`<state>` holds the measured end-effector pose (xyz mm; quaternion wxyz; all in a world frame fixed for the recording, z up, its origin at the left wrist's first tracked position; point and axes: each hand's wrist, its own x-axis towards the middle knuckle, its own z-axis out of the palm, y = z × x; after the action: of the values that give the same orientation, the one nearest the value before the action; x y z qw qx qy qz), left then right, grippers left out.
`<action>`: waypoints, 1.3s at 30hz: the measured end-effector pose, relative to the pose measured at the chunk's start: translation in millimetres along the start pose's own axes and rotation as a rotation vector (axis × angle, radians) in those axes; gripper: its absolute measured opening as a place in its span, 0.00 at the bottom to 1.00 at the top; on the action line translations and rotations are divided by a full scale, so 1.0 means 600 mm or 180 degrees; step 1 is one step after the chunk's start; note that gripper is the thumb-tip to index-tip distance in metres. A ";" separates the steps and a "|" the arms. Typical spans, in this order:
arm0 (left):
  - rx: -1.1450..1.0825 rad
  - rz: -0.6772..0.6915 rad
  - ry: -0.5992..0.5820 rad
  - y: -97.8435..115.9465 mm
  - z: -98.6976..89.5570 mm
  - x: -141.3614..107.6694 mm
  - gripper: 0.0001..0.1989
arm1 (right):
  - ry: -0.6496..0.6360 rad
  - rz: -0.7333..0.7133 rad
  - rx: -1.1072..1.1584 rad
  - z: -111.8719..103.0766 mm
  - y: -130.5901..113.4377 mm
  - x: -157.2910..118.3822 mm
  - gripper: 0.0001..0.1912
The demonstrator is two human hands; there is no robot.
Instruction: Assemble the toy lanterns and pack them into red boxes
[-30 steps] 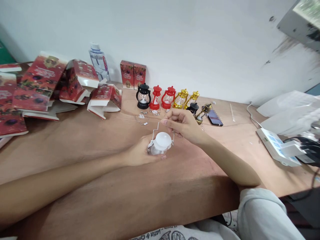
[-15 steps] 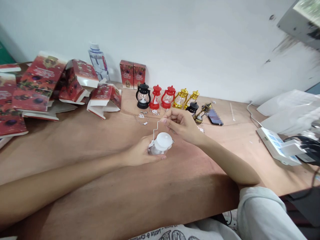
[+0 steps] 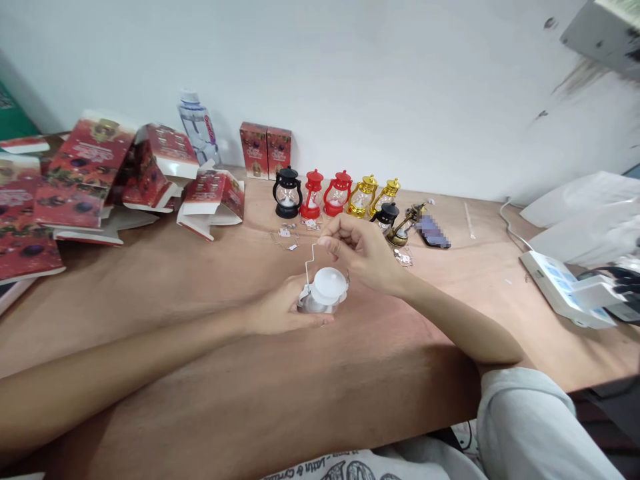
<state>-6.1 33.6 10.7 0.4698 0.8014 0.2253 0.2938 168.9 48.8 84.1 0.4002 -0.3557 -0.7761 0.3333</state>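
Note:
Above the near part of the table, my left hand is wrapped round a small white lantern, its round top turned up toward me. A bent wire handle rises from the lantern's left side. My right hand pinches the upper part of that wire between thumb and fingers; the stretch behind the fingers is hidden. Just beyond the hands stand a black lantern, two red lanterns and two gold lanterns. Another black lantern and a bronze-coloured lantern are partly behind my right hand.
Red printed boxes are heaped at the left, near a water bottle. Two small red boxes stand against the wall. Loose wire handles lie before the lanterns. A phone and a power strip are at the right.
The view has shifted slightly. Both hands keep their hold on the lantern and its wire handle, with little visible movement.

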 end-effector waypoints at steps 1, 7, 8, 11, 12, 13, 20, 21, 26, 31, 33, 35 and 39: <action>0.0010 0.0002 -0.0005 0.001 0.000 0.000 0.16 | -0.0061 -0.0022 0.0021 -0.002 0.000 0.001 0.10; -0.0078 0.0003 -0.0117 -0.006 0.003 0.001 0.16 | -0.0727 0.0037 -0.0069 -0.022 -0.009 0.008 0.08; -0.0061 0.0000 -0.0116 -0.007 0.003 0.002 0.16 | -0.0848 0.0055 -0.0094 -0.023 -0.011 0.009 0.08; -0.0018 0.0039 -0.0114 -0.009 0.004 0.003 0.17 | -0.1066 0.0150 0.0130 -0.017 -0.016 0.010 0.10; -0.0034 0.0058 -0.0115 -0.008 0.005 0.003 0.17 | -0.1050 0.0202 0.0271 -0.013 -0.016 0.009 0.11; -0.0060 0.0072 -0.0120 -0.007 0.005 0.004 0.16 | -0.1005 0.0281 0.0427 -0.008 -0.015 0.009 0.12; -0.0113 -0.0082 -0.0178 0.004 0.006 0.001 0.14 | -0.0519 0.0853 0.0871 0.024 -0.004 0.000 0.20; -0.0111 -0.0095 -0.0181 0.003 0.006 0.001 0.14 | -0.0457 0.0888 0.0869 0.027 -0.002 0.000 0.21; -0.0144 -0.0130 -0.0128 0.001 0.005 0.001 0.14 | -0.0116 0.0681 0.0732 0.031 0.003 0.002 0.22; -0.0184 -0.0093 -0.0054 -0.002 0.005 0.004 0.15 | -0.0272 0.0056 0.0130 -0.007 -0.021 -0.002 0.17; -0.0253 -0.0133 0.0085 -0.005 0.006 0.005 0.16 | -0.0375 -0.0285 -0.0345 -0.031 -0.043 -0.011 0.15; -0.0393 -0.0184 0.0224 -0.007 0.006 0.005 0.17 | -0.0755 -0.0707 -0.0969 -0.047 -0.066 -0.028 0.11; -0.0584 -0.0121 0.0281 -0.010 0.008 0.005 0.17 | -0.1913 -0.1367 -0.2568 -0.040 -0.098 -0.072 0.10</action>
<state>-1.4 35.2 4.6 0.5362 0.7369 0.2331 0.3393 190.9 -11.6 125.6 0.0517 -0.2036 -0.9777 0.0069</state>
